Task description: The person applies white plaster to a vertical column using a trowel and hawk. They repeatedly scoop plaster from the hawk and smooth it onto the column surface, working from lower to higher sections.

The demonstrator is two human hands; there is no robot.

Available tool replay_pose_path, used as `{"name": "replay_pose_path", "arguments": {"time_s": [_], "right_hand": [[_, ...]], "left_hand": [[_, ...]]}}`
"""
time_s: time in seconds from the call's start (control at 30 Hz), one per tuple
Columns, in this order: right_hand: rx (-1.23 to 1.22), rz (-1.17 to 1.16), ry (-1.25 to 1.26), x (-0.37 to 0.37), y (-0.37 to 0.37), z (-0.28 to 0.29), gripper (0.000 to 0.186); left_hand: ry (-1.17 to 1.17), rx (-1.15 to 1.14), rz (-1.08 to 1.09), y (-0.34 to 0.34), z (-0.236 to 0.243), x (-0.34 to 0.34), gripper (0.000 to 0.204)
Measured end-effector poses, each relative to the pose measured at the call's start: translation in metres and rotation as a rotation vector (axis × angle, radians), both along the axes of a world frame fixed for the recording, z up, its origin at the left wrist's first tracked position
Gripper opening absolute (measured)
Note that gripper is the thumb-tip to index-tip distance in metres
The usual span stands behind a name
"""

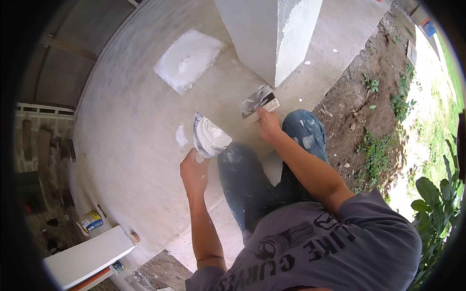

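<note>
My left hand (194,169) is closed round the handle of a broad-bladed trowel (196,127), held just left of my knees. A thick mound of white plaster (212,137) covers most of its blade. My right hand (268,121) grips a rectangular steel finishing trowel (252,102) near the foot of a white pillar (257,34). Grey and whitish smears mark this blade, and its handle is largely hidden by my fingers. The two tools are apart. Beyond them, a white four-sided patch (187,60) with a small lump in its middle lies on the concrete floor (131,121).
A white splotch (181,135) marks the floor beside the left trowel. Bare soil with small plants (374,145) borders the floor on the right. A white ledge (92,257) and a blue-and-yellow tub (91,222) are at the lower left. A leafy shrub (437,194) stands lower right.
</note>
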State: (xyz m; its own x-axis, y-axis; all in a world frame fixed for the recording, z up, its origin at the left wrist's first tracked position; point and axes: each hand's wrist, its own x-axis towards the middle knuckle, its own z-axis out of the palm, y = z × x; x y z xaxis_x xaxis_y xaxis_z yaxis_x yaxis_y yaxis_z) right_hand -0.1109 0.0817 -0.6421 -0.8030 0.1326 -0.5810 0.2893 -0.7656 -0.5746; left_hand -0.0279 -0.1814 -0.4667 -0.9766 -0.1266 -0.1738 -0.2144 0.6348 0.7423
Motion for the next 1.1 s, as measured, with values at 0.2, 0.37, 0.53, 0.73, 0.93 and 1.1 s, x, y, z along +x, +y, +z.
{"name": "replay_pose_path", "arguments": {"time_s": [0.2, 0.37, 0.53, 0.73, 0.93, 1.1], "right_hand": [[-0.514, -0.703, -0.244, -0.097, -0.022, -0.080, 0.053], [-0.655, -0.893, -0.069, -0.147, 0.005, -0.100, 0.043], [-0.755, -0.936, -0.082, -0.176, 0.020, -0.045, 0.037], [-0.750, -0.953, -0.014, -0.177, 0.010, 0.130, 0.036], [-0.674, -0.854, 0.350, -0.136, -0.040, 0.217, 0.037], [-0.566, -0.712, 0.019, -0.107, -0.058, 0.109, 0.038]], "left_hand": [[-0.073, 0.001, 0.031, -0.010, -0.026, 0.031, 0.024], [-0.139, -0.023, 0.048, -0.023, -0.027, 0.049, 0.023], [-0.166, -0.081, 0.065, -0.027, -0.017, 0.048, 0.026], [-0.081, -0.069, -0.025, -0.019, -0.008, 0.039, 0.028], [-0.084, -0.050, -0.029, -0.012, -0.011, 0.041, 0.029], [-0.108, -0.080, -0.033, -0.018, -0.021, 0.049, 0.028]]}}
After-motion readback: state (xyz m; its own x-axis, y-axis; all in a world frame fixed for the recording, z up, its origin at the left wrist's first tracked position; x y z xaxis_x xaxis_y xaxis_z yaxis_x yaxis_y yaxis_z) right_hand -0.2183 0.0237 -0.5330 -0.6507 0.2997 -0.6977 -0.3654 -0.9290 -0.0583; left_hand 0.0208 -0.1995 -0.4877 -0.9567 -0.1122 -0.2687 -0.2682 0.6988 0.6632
